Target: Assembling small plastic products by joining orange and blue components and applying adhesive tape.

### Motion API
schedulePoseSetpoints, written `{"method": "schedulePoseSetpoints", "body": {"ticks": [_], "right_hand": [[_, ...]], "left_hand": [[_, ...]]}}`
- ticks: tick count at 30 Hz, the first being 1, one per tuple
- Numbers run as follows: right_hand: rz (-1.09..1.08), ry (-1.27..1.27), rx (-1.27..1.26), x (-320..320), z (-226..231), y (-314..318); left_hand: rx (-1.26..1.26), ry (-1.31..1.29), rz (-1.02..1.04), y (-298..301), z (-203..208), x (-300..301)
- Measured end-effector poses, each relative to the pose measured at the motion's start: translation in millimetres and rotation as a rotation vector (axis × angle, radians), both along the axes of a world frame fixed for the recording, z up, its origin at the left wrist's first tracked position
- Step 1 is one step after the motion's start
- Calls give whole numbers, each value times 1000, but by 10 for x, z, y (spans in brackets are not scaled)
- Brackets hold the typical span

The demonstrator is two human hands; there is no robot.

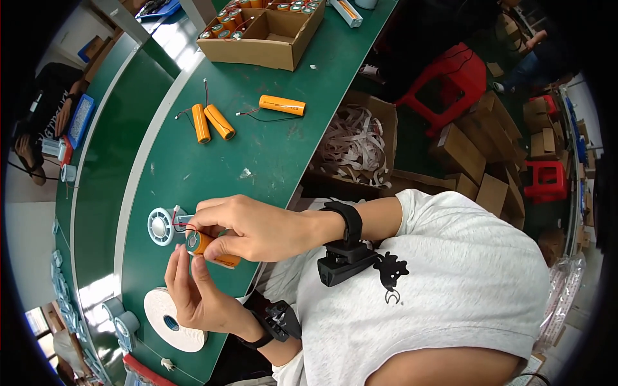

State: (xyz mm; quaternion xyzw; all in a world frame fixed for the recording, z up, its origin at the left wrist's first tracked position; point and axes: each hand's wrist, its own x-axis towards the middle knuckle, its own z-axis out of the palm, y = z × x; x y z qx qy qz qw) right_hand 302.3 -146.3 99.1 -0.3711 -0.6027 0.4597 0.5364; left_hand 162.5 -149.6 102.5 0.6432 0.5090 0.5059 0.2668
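Note:
My right hand [248, 225] is closed around an orange cylindrical battery pack [199, 242], thumb along its near side. A dark end face with thin red and black leads points left, a small white connector on the leads. A thin white edge shows beneath the pack, too small to identify. My left hand [203, 299] is just below, its thumb and fingertips bent in against the pack's lower end; the exact contact is partly hidden. Close behind my right fingers stands a light-blue round housing [159, 226] with a silvery centre. Beside my left hand lies a roll of white tape [158, 309].
Farther along the green table [225, 170] lie a battery pack [282, 105] and two more [201, 123]. A divided cardboard box [248, 55] holds several packs. Right of the table edge, another box [391, 145] contains white strips. Red stools [450, 83] and cartons stand beyond.

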Motion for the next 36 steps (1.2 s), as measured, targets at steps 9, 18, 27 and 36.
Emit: {"method": "schedulePoseSetpoints", "body": {"ticks": [9, 18, 27, 36], "right_hand": [[-265, -131, 14, 255, -178, -360], [-290, -66, -63, 789, -355, -805], [-256, 283, -97, 873, -338, -790], [-250, 252, -100, 756, -402, -701]], "left_hand": [[69, 107, 41, -211, -214, 491], [-172, -280, -428, -440, -459, 944], [-237, -622, -560, -530, -661, 787], [-111, -185, -361, -569, -590, 738]]}}
